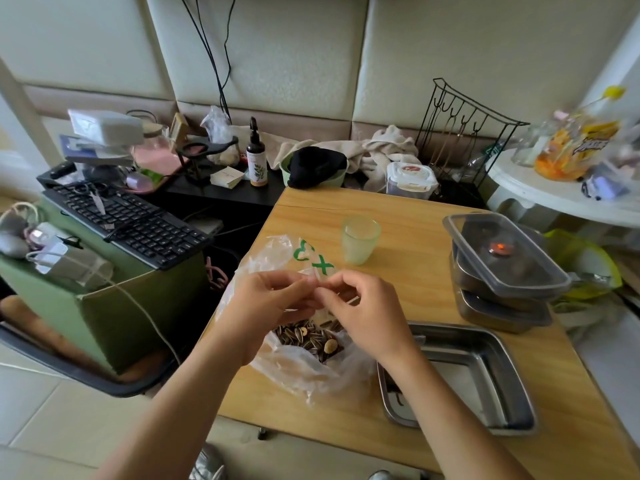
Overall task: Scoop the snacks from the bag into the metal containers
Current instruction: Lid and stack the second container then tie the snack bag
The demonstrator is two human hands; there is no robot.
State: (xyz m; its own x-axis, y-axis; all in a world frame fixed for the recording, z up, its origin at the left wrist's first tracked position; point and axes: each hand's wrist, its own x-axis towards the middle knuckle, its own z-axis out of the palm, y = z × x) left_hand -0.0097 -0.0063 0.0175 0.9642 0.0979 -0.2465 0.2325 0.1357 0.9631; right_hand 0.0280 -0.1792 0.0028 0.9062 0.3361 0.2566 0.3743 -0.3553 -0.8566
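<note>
A clear plastic bag [304, 372] with green print lies on the wooden table [415, 209], and sunflower seeds with a few nuts [311, 337] show through its mouth. My left hand [266, 306] and my right hand [360, 313] meet above the seeds, each pinching the bag's top edge. An empty metal container [485, 379] sits just right of the bag, partly hidden by my right forearm. A pale green plastic cup [360, 240] stands upright behind the bag. Two stacked metal containers [498, 306] stand at the right, with a clear plastic lid [505, 251] lying on top.
Left of the table is a green box [104, 306] carrying a black keyboard [128, 220] and cables. Behind stand a spray bottle [256, 157], a lidded plastic box [412, 178] and a black wire rack [464, 133]. A white side table [540, 188] holds snack bags at the right.
</note>
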